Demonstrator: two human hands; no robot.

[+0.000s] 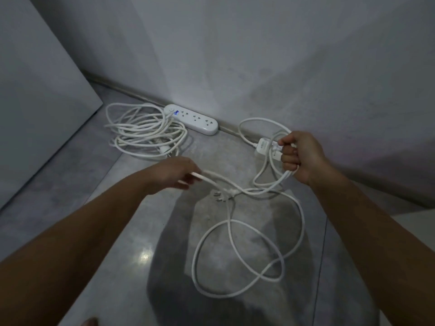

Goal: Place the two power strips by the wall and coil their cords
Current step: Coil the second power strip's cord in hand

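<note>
1. The wall (259, 55) fills the far side and meets the floor (117, 231) along a slanting base line.
2. A grey panel (35, 102) stands at the left edge of the floor.
3. The coiled cord (141, 131) lies in a loose, wide heap on the floor near the wall, between the panel and the long strip.
4. The loose cord (223, 296) sprawls in open loops over the middle of the floor, then rises to both hands.
5. The long strip (193, 120) lies flat on the floor against the base of the wall, sockets up, with a small blue light at its left end. Its left end touches the coiled cord.
6. The right hand (299, 156) is a fist curled round several gathered loops of the loose cord. One loop stands up in front of the wall.
7. The left hand (174, 176) pinches a stretch of the loose cord between thumb and fingers, well apart from the right hand.
8. The small strip (263, 147) sits at the base of the wall, just beside the right hand's knuckles. I cannot tell whether it rests on the floor or hangs.
9. The plug (223, 196) hangs on the loose cord between the hands, prongs pointing left.
</note>
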